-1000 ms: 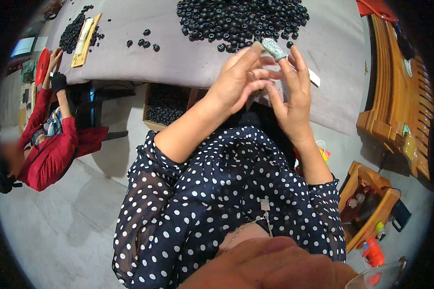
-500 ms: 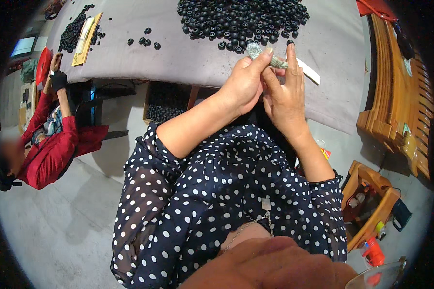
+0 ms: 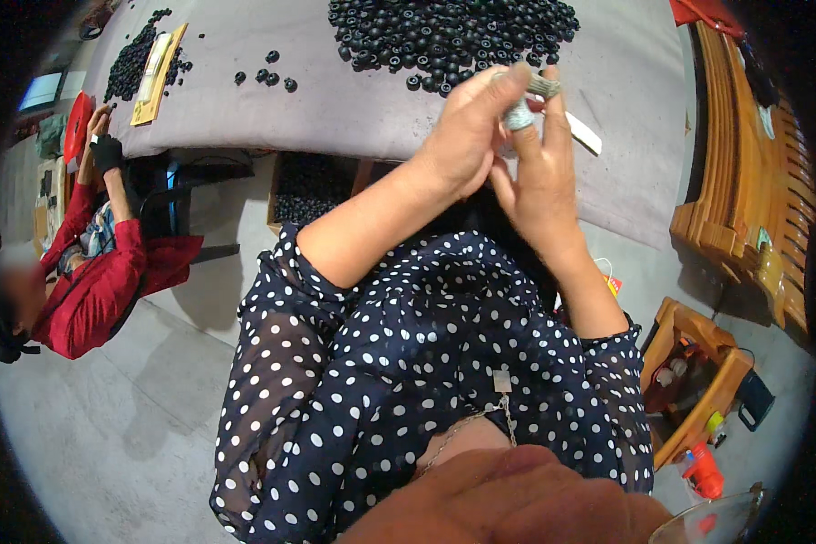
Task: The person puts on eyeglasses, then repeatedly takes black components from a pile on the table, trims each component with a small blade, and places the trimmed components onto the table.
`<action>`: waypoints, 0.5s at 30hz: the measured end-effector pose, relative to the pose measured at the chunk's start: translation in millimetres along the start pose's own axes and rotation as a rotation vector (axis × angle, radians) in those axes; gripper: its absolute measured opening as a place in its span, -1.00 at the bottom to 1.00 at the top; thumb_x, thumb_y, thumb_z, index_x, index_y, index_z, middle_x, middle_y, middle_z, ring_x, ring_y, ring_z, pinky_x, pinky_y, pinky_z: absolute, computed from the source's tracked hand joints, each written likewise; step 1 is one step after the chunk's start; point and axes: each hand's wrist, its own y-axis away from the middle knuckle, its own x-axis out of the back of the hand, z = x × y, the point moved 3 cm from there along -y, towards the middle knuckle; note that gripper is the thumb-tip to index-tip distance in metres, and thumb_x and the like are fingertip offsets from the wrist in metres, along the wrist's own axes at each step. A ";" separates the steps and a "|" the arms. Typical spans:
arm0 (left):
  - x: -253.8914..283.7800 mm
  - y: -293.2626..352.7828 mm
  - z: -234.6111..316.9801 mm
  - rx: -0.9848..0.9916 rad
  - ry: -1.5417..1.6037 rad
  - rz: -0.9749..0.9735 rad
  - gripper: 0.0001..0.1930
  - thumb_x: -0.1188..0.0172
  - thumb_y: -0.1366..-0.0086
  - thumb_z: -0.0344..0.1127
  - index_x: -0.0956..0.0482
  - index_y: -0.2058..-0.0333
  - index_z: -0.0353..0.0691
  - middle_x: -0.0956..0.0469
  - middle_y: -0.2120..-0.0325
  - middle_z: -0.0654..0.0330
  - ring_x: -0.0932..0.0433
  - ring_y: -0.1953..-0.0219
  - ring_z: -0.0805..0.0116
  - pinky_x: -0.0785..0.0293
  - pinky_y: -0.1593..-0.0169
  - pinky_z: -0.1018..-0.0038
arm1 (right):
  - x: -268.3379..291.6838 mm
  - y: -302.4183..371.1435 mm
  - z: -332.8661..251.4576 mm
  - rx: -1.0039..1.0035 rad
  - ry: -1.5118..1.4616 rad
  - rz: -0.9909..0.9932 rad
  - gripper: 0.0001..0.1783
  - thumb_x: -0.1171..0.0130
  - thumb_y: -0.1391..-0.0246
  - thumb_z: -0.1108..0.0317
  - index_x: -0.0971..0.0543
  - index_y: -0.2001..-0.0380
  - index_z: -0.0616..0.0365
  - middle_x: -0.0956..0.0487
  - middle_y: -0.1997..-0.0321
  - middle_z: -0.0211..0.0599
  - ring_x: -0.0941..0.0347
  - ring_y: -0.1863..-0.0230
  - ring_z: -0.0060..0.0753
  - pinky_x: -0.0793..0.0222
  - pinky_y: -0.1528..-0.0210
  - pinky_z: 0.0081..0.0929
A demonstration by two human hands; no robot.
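Near the front edge of the cloth-covered table, my two hands are raised close together. My left hand (image 3: 467, 136) is closed, with its thumb and fingers pinching a pale grey-green wrap, seemingly cloth or tape (image 3: 519, 116). This wrap sits at the fingers of my right hand (image 3: 544, 177), whose longer fingers are stretched upward. A second pale band (image 3: 544, 86) shows near those fingertips; whether the two pieces are joined I cannot tell. Behind the hands lies a white flat strip (image 3: 584, 133) on the table. Just beyond spreads a large pile of small black round pieces (image 3: 453, 36).
Several loose black pieces (image 3: 273, 80) and a yellow board (image 3: 159, 77) lie leftward on the grey tablecloth (image 3: 308, 118). A box of black pieces (image 3: 313, 190) stands under the table. A person in red (image 3: 100, 299) sits at left. Wooden furniture (image 3: 743, 190) stands at right.
My left hand has shifted slightly up and right, its thumb now near the right fingertips. The pale wrap has moved from left of my right hand onto its fingers.
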 end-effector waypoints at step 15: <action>-8.8 15.8 -21.3 -0.074 0.089 0.228 -0.80 0.00 -0.32 -0.26 -0.51 0.28 -0.27 -0.50 0.40 0.30 -0.45 0.32 0.55 -0.39 0.18 0.59 | -19.3 4.0 3.8 0.030 0.041 0.041 -0.53 -0.11 0.00 0.41 -0.39 -0.05 0.04 0.00 -0.38 -0.19 0.00 -0.32 0.03 0.02 -0.26 0.09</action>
